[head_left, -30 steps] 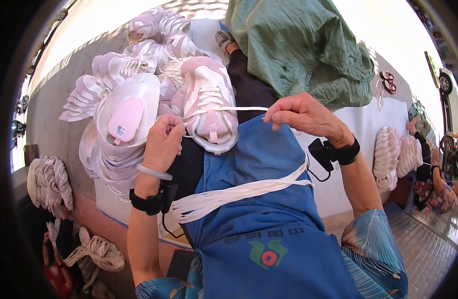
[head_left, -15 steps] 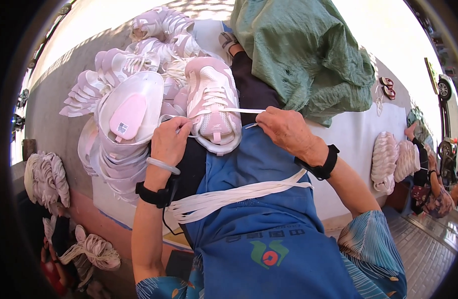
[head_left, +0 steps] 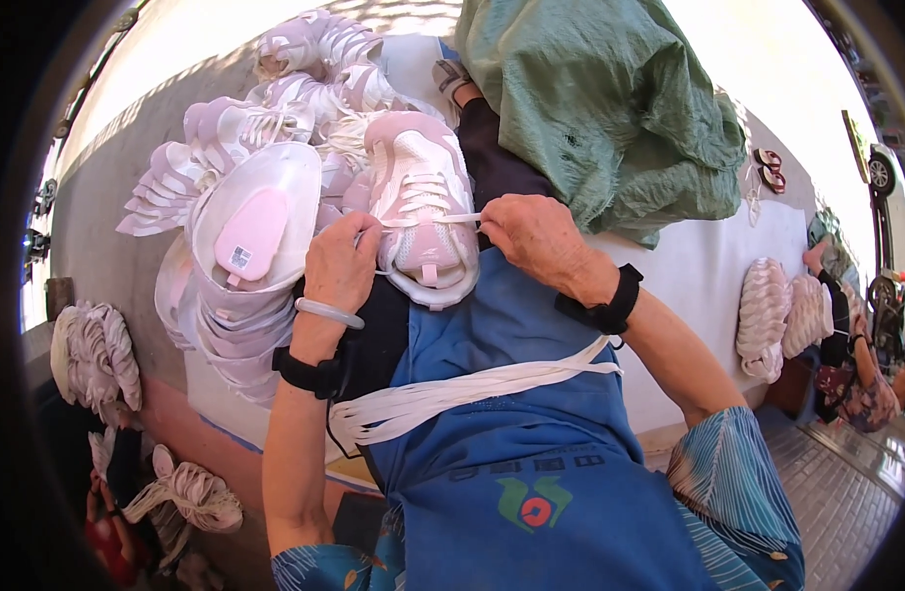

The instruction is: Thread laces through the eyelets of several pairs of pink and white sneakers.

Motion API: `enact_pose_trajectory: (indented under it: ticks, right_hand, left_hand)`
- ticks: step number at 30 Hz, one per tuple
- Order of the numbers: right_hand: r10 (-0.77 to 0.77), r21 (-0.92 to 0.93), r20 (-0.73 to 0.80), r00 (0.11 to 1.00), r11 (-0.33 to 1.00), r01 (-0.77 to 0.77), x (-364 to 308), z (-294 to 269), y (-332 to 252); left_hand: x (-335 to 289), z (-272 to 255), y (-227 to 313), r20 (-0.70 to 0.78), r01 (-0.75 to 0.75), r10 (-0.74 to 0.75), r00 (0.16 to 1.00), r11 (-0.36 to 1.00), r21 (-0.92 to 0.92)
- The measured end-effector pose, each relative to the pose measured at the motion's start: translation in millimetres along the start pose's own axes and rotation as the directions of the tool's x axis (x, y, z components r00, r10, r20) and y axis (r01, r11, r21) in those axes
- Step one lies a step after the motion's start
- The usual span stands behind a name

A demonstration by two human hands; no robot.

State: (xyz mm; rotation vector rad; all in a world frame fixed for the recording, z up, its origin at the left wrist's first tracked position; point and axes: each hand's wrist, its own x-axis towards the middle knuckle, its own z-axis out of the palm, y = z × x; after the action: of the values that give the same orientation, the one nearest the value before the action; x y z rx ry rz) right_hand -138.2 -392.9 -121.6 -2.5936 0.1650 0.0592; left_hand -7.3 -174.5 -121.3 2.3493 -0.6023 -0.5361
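Observation:
A pink and white sneaker upper [head_left: 421, 158] rests on my lap, its toe pointing away from me and its pink tongue tab towards me. White lacing crosses its front. My left hand [head_left: 342, 264] pinches the white shoelace [head_left: 442, 219] at the left of the eyelets. On the other side, my right hand [head_left: 539, 241] is closed on the lace close beside the upper, the fingertips partly hidden. A bundle of loose white laces [head_left: 462, 392] lies across my blue apron [head_left: 531, 453].
Nested pink and white shoe uppers [head_left: 240, 325] are stacked at my left, with more uppers [head_left: 319, 49] behind. A green woven sheet [head_left: 600, 118] covers the far right. Other people [head_left: 866, 369] sit at both sides near shoe bundles [head_left: 763, 315]. Sandals [head_left: 770, 170] lie further right.
My right hand has moved left, closer to the upper, and the stretch of lace between it and the eyelets is shorter. My left hand has shifted slightly up and stays pinched.

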Motion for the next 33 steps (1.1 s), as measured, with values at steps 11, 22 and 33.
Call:
enact_pose_trajectory:
  ticks: [11, 22, 33]
  right_hand:
    - [0.068, 0.202, -0.022, 0.997, 0.977, -0.062, 14, 4, -2]
    - [0.001, 0.187, -0.069, 0.998, 0.982, 0.012, 13, 7, 1]
    - [-0.025, 0.133, -0.074, 0.997, 0.991, 0.035, 18, 8, -4]
  left_hand:
    - [12, -5, 3, 0.046, -0.071, 0.070, 0.997, 0.997, 0.035]
    - [22, -4, 3, 0.107, -0.268, 0.247, 0.963, 0.925, 0.270]
    - [26, -5, 10, 0.129, -0.219, 0.194, 0.972, 0.951, 0.218]
